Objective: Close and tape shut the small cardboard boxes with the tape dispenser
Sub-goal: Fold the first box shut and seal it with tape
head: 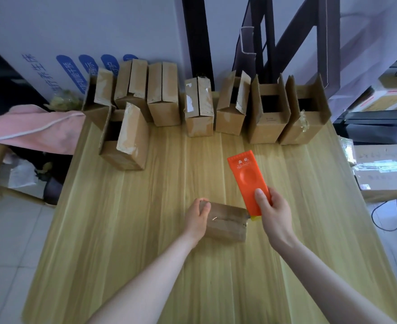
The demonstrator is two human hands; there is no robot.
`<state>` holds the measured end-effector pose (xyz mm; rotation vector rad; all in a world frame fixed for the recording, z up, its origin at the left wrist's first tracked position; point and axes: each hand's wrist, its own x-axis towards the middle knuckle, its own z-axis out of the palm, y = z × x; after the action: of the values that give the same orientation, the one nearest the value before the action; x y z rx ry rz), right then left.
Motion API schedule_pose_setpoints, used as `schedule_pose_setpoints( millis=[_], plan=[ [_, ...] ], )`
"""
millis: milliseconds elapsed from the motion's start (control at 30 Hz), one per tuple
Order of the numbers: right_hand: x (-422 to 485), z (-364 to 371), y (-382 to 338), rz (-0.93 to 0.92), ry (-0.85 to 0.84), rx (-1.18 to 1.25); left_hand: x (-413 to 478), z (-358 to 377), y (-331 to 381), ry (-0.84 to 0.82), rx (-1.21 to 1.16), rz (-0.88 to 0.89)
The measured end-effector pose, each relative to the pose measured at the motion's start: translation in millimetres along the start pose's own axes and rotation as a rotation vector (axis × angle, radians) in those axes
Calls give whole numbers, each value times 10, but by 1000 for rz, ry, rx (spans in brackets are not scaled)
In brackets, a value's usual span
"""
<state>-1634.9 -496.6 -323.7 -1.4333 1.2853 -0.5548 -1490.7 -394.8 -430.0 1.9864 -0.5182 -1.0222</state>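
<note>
A small closed cardboard box [226, 224] lies on the wooden table [146, 230] in front of me. My left hand [196, 217] grips the box's left end, thumb on top. My right hand [274, 212] holds the orange tape dispenser [247, 181] by its lower part, tilted, with its yellow-edged lower tip at the box's top right corner. Tape runs along the box's top seam.
Several small cardboard boxes [200, 108] stand in a row along the table's far edge, some with open flaps [268, 106]; one [125, 139] stands forward at the left. A pink cloth [36, 127] lies off the table's left. Larger cartons [384, 169] sit at the right.
</note>
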Motion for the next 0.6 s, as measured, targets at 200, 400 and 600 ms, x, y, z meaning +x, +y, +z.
schedule_pose_setpoints(
  millis=[200,400,600],
  plan=[
    [19,113,-149,-3,-65,59,210,-899,68,538,-217,-180],
    [-17,363,-163,-2,-150,22,386,-1571,-121,670,-106,-351],
    [-20,508,-240,-4,-167,-9,487,-1815,164,753,291,102]
  ],
)
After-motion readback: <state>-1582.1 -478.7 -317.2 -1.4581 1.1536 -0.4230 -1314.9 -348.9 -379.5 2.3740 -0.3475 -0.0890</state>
